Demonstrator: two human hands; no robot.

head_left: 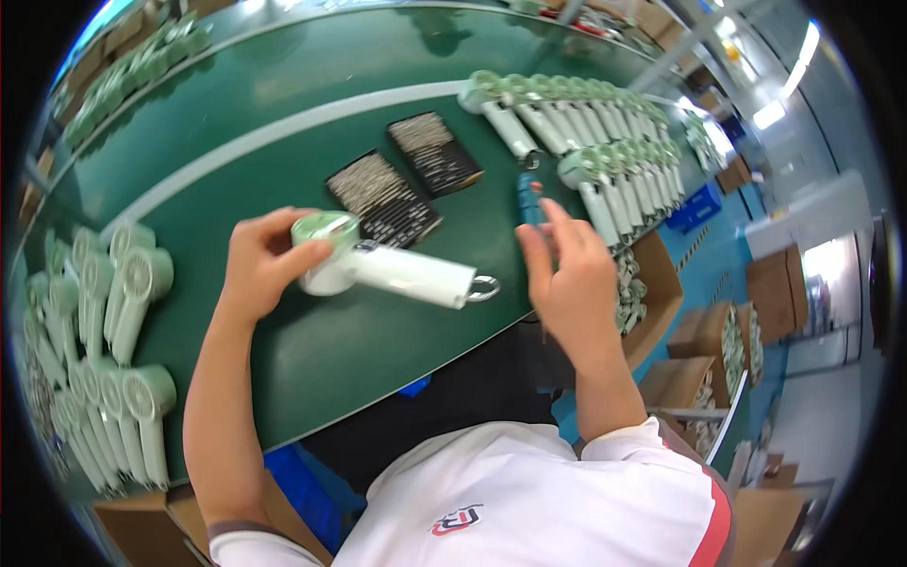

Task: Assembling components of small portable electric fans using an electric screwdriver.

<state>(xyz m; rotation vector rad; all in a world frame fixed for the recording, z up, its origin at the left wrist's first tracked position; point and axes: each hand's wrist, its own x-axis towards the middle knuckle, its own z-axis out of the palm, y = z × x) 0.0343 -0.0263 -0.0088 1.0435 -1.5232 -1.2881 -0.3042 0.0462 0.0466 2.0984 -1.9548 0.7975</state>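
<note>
My left hand (265,260) grips the round, pale green head of a hair-dryer-shaped appliance (406,271), thumb on top. Its white handle extends to the right and ends in a metal ring. My right hand (574,274) is closed around a blue electric screwdriver (529,200), whose upper part shows between thumb and fingers; the palm hides the rest. Beyond the appliance, on the green bench, lie a dark tray (402,225) and a second dark tray (463,175), both with rows of small metal pieces, likely screws.
Rows of similar appliances (605,175) lie at the right of the green bench (321,364); more appliances (146,392) lie at the left. A pale strip (274,129) crosses the bench. Cardboard boxes (661,293) and a blue crate (694,208) stand to the right.
</note>
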